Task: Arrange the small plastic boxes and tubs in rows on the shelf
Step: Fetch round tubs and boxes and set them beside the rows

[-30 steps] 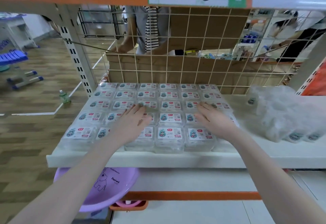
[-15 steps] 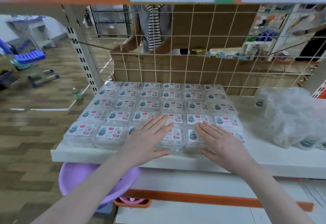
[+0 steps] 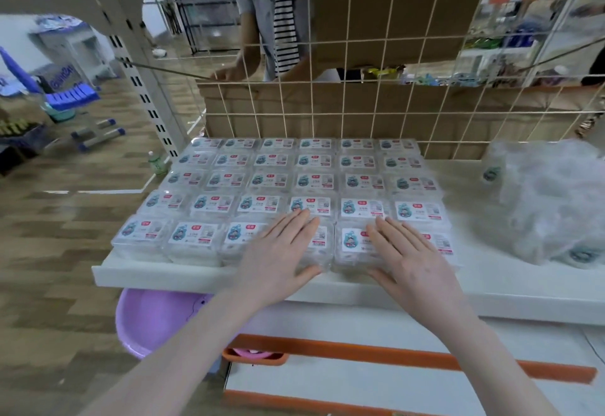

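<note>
Several clear plastic boxes (image 3: 268,183) with white and blue labels lie in neat rows on the white shelf (image 3: 196,276), packed edge to edge. My left hand (image 3: 281,252) rests flat with straight fingers on the front-row boxes near the middle. My right hand (image 3: 409,258) lies flat beside it on the front-row boxes to the right, thumb at the front edge. Both palms cover parts of the labels beneath them.
A clear plastic bag (image 3: 550,206) holding more boxes sits on the shelf at the right. A wire grid (image 3: 360,104) backs the shelf, with a cardboard box and a person behind it. A purple basin (image 3: 157,320) sits below the shelf at left.
Both hands slid back toward me from the middle rows to the front row, staying flat on the boxes. The camera moved closer and lower.
</note>
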`<act>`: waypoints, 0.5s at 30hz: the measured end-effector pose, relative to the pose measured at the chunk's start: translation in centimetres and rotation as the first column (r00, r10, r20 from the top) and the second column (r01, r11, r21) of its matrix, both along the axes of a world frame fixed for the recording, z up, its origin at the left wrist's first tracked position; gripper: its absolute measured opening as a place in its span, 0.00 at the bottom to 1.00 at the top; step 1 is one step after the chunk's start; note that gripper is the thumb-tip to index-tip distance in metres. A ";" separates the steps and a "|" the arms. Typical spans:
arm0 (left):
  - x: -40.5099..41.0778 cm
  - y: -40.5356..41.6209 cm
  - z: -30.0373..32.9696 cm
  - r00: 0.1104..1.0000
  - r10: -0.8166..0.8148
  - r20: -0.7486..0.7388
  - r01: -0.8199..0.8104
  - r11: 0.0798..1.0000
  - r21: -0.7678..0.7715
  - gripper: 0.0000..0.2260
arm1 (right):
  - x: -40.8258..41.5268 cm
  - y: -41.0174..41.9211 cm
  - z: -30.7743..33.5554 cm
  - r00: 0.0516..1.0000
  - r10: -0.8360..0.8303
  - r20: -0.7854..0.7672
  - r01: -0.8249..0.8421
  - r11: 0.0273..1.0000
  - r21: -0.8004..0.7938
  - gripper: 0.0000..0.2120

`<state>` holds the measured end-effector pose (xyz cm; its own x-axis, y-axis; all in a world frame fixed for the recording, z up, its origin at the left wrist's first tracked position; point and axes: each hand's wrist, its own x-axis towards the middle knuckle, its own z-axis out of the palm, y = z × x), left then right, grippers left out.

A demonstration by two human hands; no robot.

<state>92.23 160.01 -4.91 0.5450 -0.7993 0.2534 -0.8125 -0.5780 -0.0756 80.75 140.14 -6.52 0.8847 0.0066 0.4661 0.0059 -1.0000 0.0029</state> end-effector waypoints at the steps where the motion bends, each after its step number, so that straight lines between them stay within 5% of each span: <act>1: 0.0 0.0 -0.1 1.000 0.013 0.005 -0.014 1.000 0.013 0.33 | 0.0 0.1 0.0 1.000 -0.007 0.005 0.007 1.000 0.000 0.32; 15: 3.5 5.4 -0.6 0.999 -0.044 -0.011 0.045 0.989 0.144 0.35 | -1.0 0.2 1.2 0.979 -0.132 -0.157 0.109 0.983 -0.144 0.37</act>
<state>95.74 165.38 -5.50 0.5094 -0.8506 0.1301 -0.8381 -0.5247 -0.1493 79.76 140.34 -5.37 0.9475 -0.0520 0.3154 -0.1027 -0.9839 0.1463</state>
